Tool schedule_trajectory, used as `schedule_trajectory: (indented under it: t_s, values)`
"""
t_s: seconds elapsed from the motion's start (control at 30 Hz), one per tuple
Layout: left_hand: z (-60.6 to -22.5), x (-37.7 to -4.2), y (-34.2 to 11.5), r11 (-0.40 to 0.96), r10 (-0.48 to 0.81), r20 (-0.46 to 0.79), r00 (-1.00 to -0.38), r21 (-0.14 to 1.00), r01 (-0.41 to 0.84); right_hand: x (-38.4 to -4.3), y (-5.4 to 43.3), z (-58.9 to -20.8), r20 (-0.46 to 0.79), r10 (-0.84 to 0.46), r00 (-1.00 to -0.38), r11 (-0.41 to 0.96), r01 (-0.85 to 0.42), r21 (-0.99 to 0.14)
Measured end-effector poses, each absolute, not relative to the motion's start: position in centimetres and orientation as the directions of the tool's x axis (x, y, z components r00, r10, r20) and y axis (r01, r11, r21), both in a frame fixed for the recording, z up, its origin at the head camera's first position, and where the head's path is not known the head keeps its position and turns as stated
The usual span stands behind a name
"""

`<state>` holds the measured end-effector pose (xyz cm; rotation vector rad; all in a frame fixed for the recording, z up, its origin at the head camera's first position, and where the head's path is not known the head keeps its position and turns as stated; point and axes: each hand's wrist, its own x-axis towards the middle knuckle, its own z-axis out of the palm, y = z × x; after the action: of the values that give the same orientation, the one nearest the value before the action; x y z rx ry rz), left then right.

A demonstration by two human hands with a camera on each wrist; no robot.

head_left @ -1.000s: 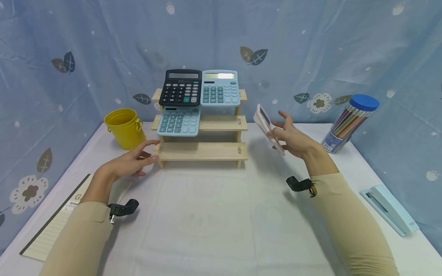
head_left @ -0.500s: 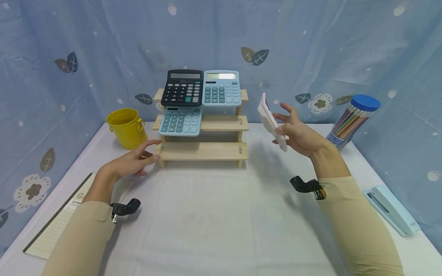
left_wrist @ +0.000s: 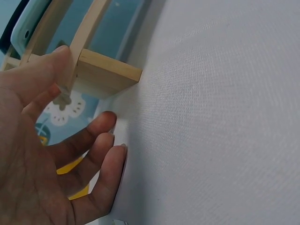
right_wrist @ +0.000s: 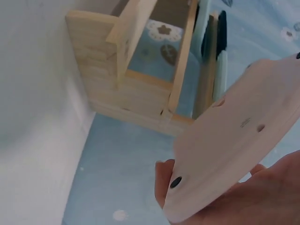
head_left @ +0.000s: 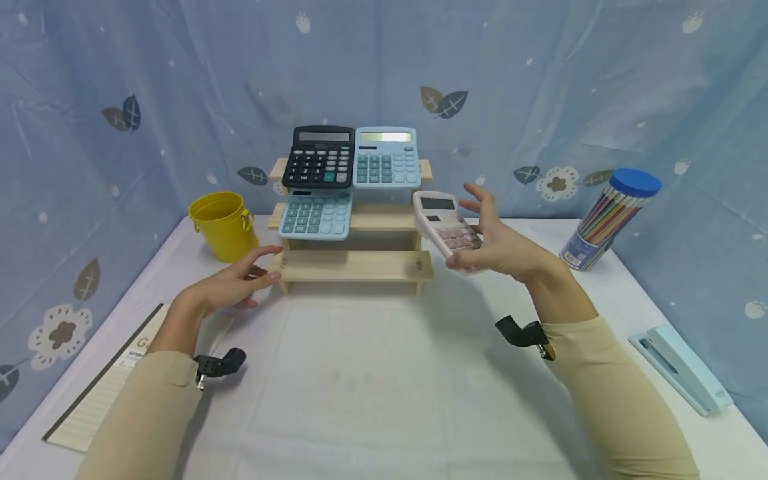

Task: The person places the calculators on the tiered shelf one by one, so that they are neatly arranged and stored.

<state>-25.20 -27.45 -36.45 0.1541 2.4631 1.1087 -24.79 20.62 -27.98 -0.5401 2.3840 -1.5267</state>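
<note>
A three-tier wooden display rack (head_left: 354, 267) stands at the back of the table. My left hand (head_left: 231, 285) is at the left end of its lowest board, thumb and index finger at opposite edges. In the left wrist view the thumb (left_wrist: 58, 61) touches the wood while the other fingers curve loosely beside it. To the right of the rack, my right hand (head_left: 504, 247) grips a pale pink calculator (head_left: 444, 223) in the air, its keys facing up and tilted. A black calculator (head_left: 320, 157) and a blue calculator (head_left: 387, 157) sit on the top tier; another blue calculator (head_left: 316, 215) occupies the middle tier's left.
Left of the rack is a yellow bucket (head_left: 225, 230). A notebook (head_left: 102, 393) lies partly under the left forearm. On the right stand a blue-lidded tub of pencils (head_left: 606, 220) and a light blue stapler (head_left: 684, 370). A patterned blue curtain (head_left: 540, 80) hangs behind.
The right hand first shifted slightly right and turned the calculator edge-on, then brought it left towards the rack with its face turned to the head view. The left hand stayed at the rack.
</note>
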Motion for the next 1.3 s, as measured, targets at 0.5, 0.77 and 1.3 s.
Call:
schedule_trajectory:
  t_s: [0.5, 0.77, 1.3]
  values:
    - [-36.8, -25.2, -27.3, 0.678, 0.266, -0.348, -0.899, 0.731, -0.082, -25.4, 15.9, -29.0, 0.132, -0.349, -0.928, 0.729, -0.357, -0.584]
    - [-36.5, -25.2, -27.2, 0.684, 0.257, -0.345, -0.903, 0.725, -0.082, -25.7, 13.9, -28.7, 0.120, -0.287, -0.950, 0.816, -0.308, -0.489]
    - [-36.4, -25.3, -27.4, 0.664, 0.286, -0.340, -0.896, 0.745, -0.071, -26.2, 10.3, -29.3, 0.148, -0.157, -0.976, 0.821, -0.213, -0.530]
